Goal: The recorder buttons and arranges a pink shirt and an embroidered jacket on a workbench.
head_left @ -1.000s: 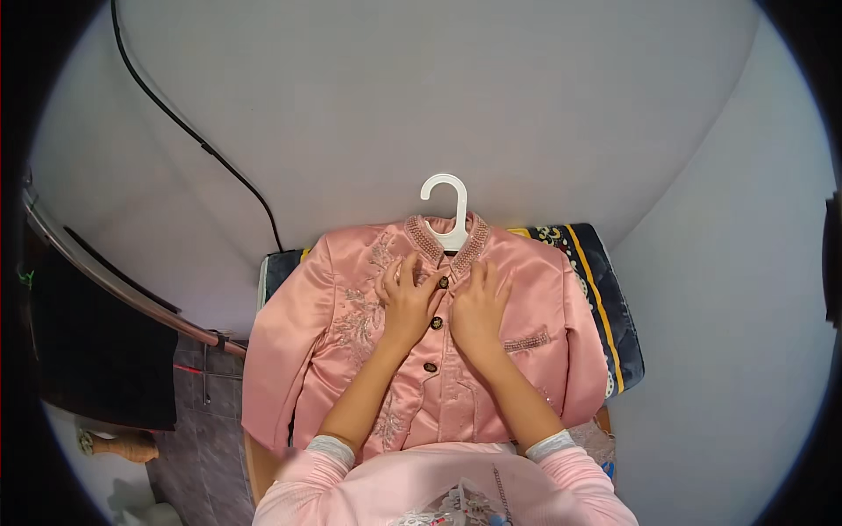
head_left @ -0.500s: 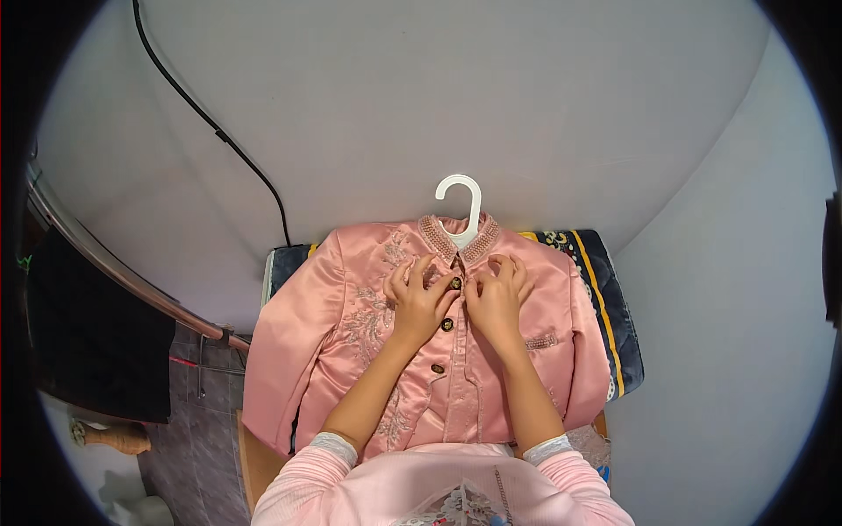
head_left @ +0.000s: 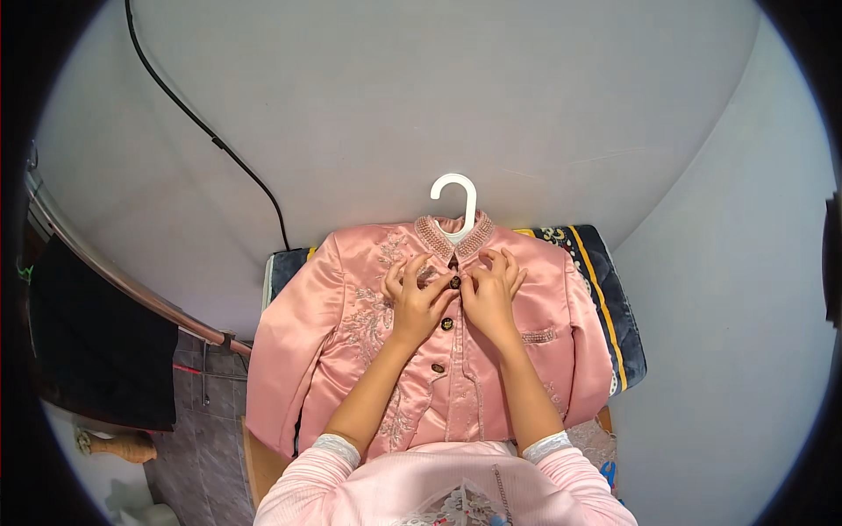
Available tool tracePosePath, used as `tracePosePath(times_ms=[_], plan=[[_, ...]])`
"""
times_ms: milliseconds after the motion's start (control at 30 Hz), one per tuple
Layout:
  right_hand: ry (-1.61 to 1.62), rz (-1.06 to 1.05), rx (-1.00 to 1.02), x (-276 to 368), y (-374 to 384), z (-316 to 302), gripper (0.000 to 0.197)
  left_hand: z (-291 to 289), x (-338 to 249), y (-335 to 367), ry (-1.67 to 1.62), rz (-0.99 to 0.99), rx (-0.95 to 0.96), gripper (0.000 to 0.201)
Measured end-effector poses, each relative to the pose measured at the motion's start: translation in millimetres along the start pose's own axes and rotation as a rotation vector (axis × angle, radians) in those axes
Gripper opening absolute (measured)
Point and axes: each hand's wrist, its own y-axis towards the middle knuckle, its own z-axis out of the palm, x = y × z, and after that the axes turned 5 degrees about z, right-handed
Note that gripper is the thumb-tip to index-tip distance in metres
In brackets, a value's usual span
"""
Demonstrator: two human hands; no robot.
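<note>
A pink satin jacket (head_left: 368, 263) lies front up, with beaded collar and silvery embroidery on its left side. A white hanger (head_left: 456, 184) pokes out of the neck. Both hands meet at the upper dark button (head_left: 455, 283). My left hand (head_left: 416, 302) has its thumb and index finger pinched at that button's left side, the other fingers curled above. From the right, my right hand (head_left: 489, 298) pinches the front edge beside the button, its remaining fingers raised. Two more dark buttons (head_left: 447, 324) run down the placket. The exact contact at the fingertips is partly hidden.
Beneath the jacket is a dark blue patterned blanket (head_left: 614, 316) with yellow stripes. A grey wall (head_left: 526, 105) rises behind, with a black cable (head_left: 217, 140) along it. At left, a dark cloth (head_left: 96, 342) hangs by a curved metal rail (head_left: 158, 307).
The right hand's fingertips have come slightly nearer the upper button and its fingers have lifted a little. The left hand stays almost in place. The view has shifted slightly.
</note>
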Motion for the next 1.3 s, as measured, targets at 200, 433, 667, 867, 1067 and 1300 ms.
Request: tracePosePath(times_ms=[200,433,667,867,1067,1300], plan=[[0.12,-0.102,-0.102,0.9,-0.2,-2.0,0.008,2.9,2.5,-2.1,-0.002,-0.031,-0.001,0.031],[0.148,-0.148,-0.049,-3.0,0.1,-5.9,0.015,1.5,3.0,-0.2,-0.013,-0.042,0.029,0.029],[0.079,-0.118,0.025,-3.0,-0.5,-10.5,0.013,-5.0,5.6,7.7,0.17,0.139,0.055,0.042],[0.02,-0.098,0.026,-2.1,-3.6,-10.3,0.016,-4.7,18.5,10.2,0.324,0.393,0.066,0.036],[-0.009,-0.017,-0.009,0.9,-12.4,-5.1,0.015,-2.7,23.5,5.1,0.392,0.46,0.021,0.022],[-0.04,-0.047,-0.079,-10.2,-15.8,6.3,0.012,4.5,23.3,0.5,0.388,0.46,0.08,0.017]])
